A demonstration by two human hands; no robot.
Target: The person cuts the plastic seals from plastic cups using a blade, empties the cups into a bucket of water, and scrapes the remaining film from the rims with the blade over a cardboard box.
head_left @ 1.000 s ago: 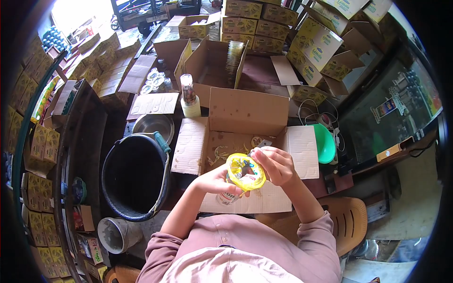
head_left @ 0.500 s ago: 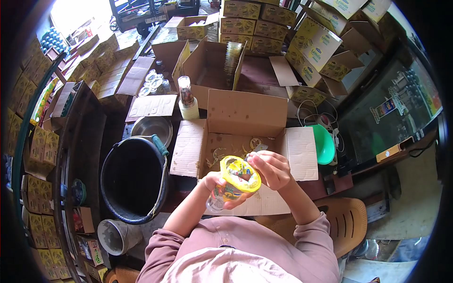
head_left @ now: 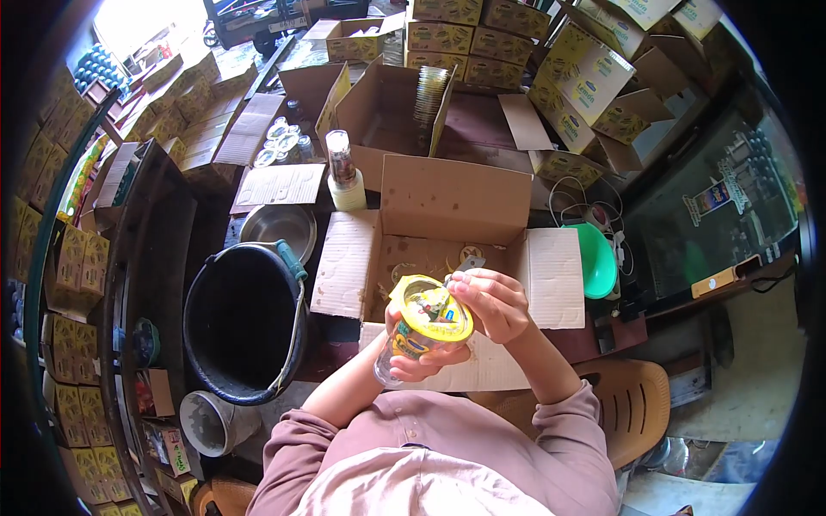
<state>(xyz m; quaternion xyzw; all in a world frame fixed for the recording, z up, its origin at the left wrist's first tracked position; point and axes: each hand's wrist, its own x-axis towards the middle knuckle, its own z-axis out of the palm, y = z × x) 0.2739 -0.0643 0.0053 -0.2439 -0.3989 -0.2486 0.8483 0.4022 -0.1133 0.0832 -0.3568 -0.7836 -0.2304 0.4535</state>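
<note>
My left hand (head_left: 422,365) is closed around a clear plastic cup (head_left: 413,342) with yellow printing. The cup is tilted, its top facing me. A printed film lid (head_left: 434,308) with a yellow rim lies across the top, partly loose, with a gap along the far left side. My right hand (head_left: 492,304) is pinched at the right side of the rim, with a small grey flat piece (head_left: 471,264), like a blade, sticking out from its fingers. Both hands are over the near flap of an open cardboard box (head_left: 454,199), which has yellowish ring-shaped scraps inside.
A black bucket (head_left: 245,327) stands left of the box, with a metal bowl (head_left: 280,230) behind it. Stacked cups (head_left: 346,185) rise near the box's back left corner. A green bowl (head_left: 592,260) is to the right. Further back is another open carton (head_left: 383,112).
The cup has turned slightly in my left hand, and its film lid now lies flatter, less crumpled inward. My right hand has stayed at the rim, shifting only a little.
</note>
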